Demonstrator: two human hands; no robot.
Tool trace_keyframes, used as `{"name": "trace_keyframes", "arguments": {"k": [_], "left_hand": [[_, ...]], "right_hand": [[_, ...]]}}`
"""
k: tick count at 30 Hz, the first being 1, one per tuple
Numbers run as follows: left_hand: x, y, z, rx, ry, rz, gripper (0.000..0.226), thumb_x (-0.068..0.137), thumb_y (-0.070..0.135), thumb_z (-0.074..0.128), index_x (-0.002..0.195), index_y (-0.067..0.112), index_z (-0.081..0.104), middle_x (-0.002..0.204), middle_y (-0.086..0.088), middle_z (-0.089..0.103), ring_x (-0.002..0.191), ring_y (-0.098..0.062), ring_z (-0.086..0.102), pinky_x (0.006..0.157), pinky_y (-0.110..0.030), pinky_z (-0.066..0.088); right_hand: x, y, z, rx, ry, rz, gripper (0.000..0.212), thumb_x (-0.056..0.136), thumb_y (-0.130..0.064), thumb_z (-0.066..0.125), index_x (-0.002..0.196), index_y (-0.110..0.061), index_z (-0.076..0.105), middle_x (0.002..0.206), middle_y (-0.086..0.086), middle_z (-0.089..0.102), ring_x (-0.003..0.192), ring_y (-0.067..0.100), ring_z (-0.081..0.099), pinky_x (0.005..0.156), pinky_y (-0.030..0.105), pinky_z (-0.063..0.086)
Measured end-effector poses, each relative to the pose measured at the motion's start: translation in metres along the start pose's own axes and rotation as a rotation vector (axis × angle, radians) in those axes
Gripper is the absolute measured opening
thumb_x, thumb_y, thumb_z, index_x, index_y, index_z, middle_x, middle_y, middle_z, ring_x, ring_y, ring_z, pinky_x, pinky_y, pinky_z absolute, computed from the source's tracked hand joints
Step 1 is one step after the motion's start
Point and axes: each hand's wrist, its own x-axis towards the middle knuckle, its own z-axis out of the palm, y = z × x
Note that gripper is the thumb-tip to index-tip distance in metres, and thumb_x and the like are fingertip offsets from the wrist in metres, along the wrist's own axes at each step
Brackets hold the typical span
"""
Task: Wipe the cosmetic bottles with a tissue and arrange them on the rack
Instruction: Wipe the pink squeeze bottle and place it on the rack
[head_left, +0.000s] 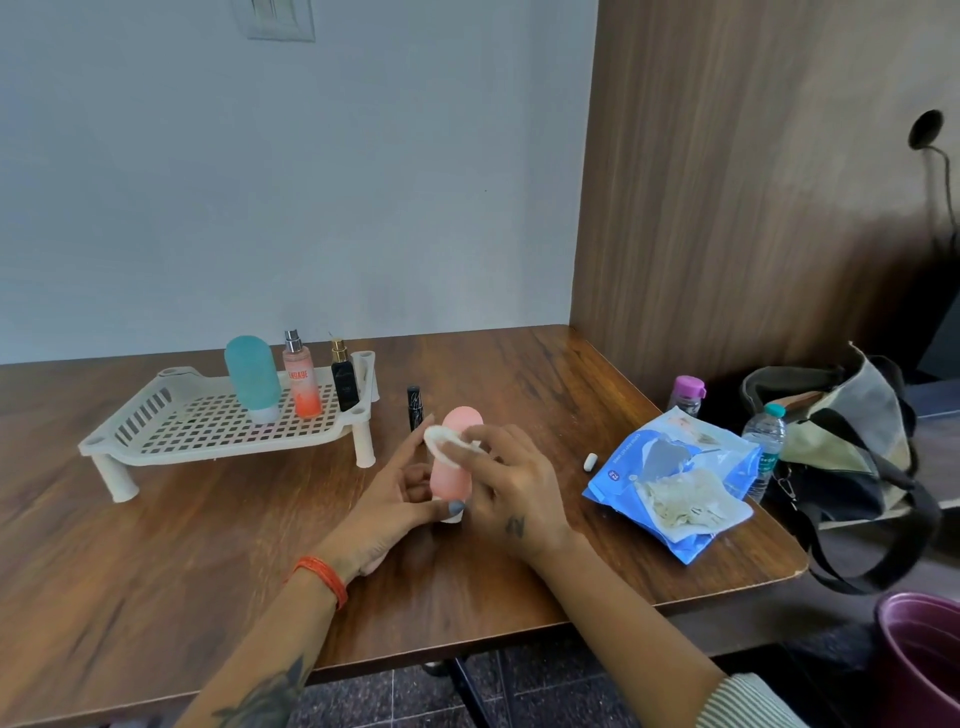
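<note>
Three bottles already stand on the white slotted rack (208, 421) at the left of the wooden table (156, 545): a teal squeeze bottle (253, 378) upside down on its cap, an orange-pink spray bottle (300, 382) just beside it, and a small black perfume bottle (344, 382) with a gold neck at the rack's right end. A black tube (413, 407) stands upright on the table, just right of the rack and behind the hands.

The pink squeeze bottle (451, 465) is upright in front of the person, cap down. The left hand (387, 506) holds it from the left, thumb across its lower part, fingers behind it. The right hand (511, 491) pinches a white tissue pad (448, 440) and presses it against the upper part of the pink bottle.

To the right lie a small white cap (590, 462) and an opened blue wipes packet (670, 480) with crumpled tissue on it. Beyond it stand a purple-capped bottle (687, 395) and a clear water bottle (763, 441), touching a patchwork bag (841, 441) at the table's edge. A maroon bucket (919, 660) sits on the floor at lower right.
</note>
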Motion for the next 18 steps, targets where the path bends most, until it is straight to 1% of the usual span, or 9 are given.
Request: {"name": "trace_keyframes", "arguments": {"k": [3, 4, 6, 8, 10, 12, 14, 16, 18], "left_hand": [[0.0, 0.001, -0.001, 0.062, -0.016, 0.01, 0.1, 0.067, 0.001, 0.079, 0.143, 0.038, 0.026, 0.117, -0.009, 0.064, 0.107, -0.02, 0.063, 0.093, -0.037, 0.051], [0.0, 0.001, -0.001, 0.081, -0.017, 0.011, 0.099, 0.069, 0.0, 0.078, 0.142, 0.039, 0.025, 0.118, -0.009, 0.063, 0.107, -0.02, 0.063, 0.094, -0.037, 0.051], [0.001, 0.0, -0.001, 0.093, -0.013, 0.016, 0.098, 0.07, -0.002, 0.076, 0.142, 0.041, 0.025, 0.117, -0.009, 0.063, 0.106, -0.019, 0.063, 0.093, -0.036, 0.051], [0.002, -0.001, -0.001, 0.087, -0.014, 0.023, 0.097, 0.071, -0.003, 0.075, 0.142, 0.041, 0.026, 0.114, -0.006, 0.065, 0.104, -0.017, 0.065, 0.09, -0.034, 0.053], [0.002, -0.002, -0.001, 0.052, -0.007, 0.024, 0.094, 0.07, -0.004, 0.074, 0.141, 0.039, 0.029, 0.114, 0.0, 0.066, 0.104, -0.016, 0.065, 0.089, -0.033, 0.053], [0.001, -0.002, 0.0, -0.001, -0.007, 0.016, 0.091, 0.07, -0.006, 0.072, 0.139, 0.038, 0.033, 0.116, 0.002, 0.065, 0.106, -0.016, 0.064, 0.087, -0.032, 0.054], [0.001, -0.002, 0.0, -0.018, -0.001, 0.013, 0.088, 0.07, -0.007, 0.071, 0.138, 0.035, 0.036, 0.118, -0.002, 0.065, 0.107, -0.016, 0.064, 0.084, -0.029, 0.054], [0.0, -0.003, -0.001, 0.001, 0.007, 0.014, 0.089, 0.069, -0.006, 0.073, 0.139, 0.033, 0.035, 0.117, -0.008, 0.065, 0.105, -0.018, 0.064, 0.086, -0.03, 0.054], [0.0, -0.002, -0.001, 0.04, -0.001, 0.025, 0.091, 0.069, -0.002, 0.075, 0.14, 0.035, 0.032, 0.118, -0.007, 0.064, 0.106, -0.018, 0.064, 0.089, -0.033, 0.053]], "right_hand": [[0.007, 0.006, 0.001, 0.079, 0.146, 0.196, 0.035, 0.081, -0.01, 0.055, 0.114, -0.013, 0.066, 0.099, 0.01, 0.066, 0.086, 0.019, 0.059, 0.066, 0.026, 0.051], [0.007, 0.009, 0.001, 0.097, 0.184, 0.258, 0.034, 0.082, -0.008, 0.055, 0.114, -0.011, 0.066, 0.097, 0.009, 0.066, 0.084, 0.018, 0.06, 0.065, 0.026, 0.053], [0.005, 0.011, 0.003, 0.108, 0.207, 0.313, 0.032, 0.078, 0.002, 0.062, 0.108, -0.007, 0.069, 0.092, 0.008, 0.068, 0.078, 0.015, 0.062, 0.061, 0.028, 0.055], [0.001, 0.006, 0.0, 0.103, 0.188, 0.302, 0.028, 0.075, 0.003, 0.062, 0.1, -0.005, 0.071, 0.089, 0.007, 0.068, 0.074, 0.014, 0.062, 0.058, 0.027, 0.053], [-0.004, -0.002, -0.003, 0.099, 0.131, 0.206, 0.027, 0.071, 0.003, 0.063, 0.095, -0.006, 0.072, 0.088, 0.008, 0.068, 0.073, 0.016, 0.062, 0.06, 0.024, 0.052], [-0.008, -0.007, -0.004, 0.04, 0.034, 0.044, 0.031, 0.068, 0.003, 0.068, 0.097, -0.008, 0.072, 0.092, 0.011, 0.067, 0.077, 0.02, 0.063, 0.063, 0.024, 0.054], [-0.007, -0.005, -0.002, -0.018, -0.005, -0.034, 0.035, 0.067, -0.001, 0.07, 0.101, -0.01, 0.071, 0.096, 0.014, 0.066, 0.083, 0.023, 0.062, 0.066, 0.026, 0.054], [-0.001, -0.001, 0.002, -0.012, 0.031, 0.034, 0.04, 0.069, -0.002, 0.07, 0.107, -0.012, 0.068, 0.099, 0.014, 0.064, 0.087, 0.023, 0.058, 0.065, 0.027, 0.052], [0.003, 0.0, 0.004, 0.051, 0.102, 0.18, 0.034, 0.078, -0.011, 0.062, 0.112, -0.012, 0.067, 0.101, 0.013, 0.064, 0.088, 0.02, 0.058, 0.066, 0.025, 0.051]]}}
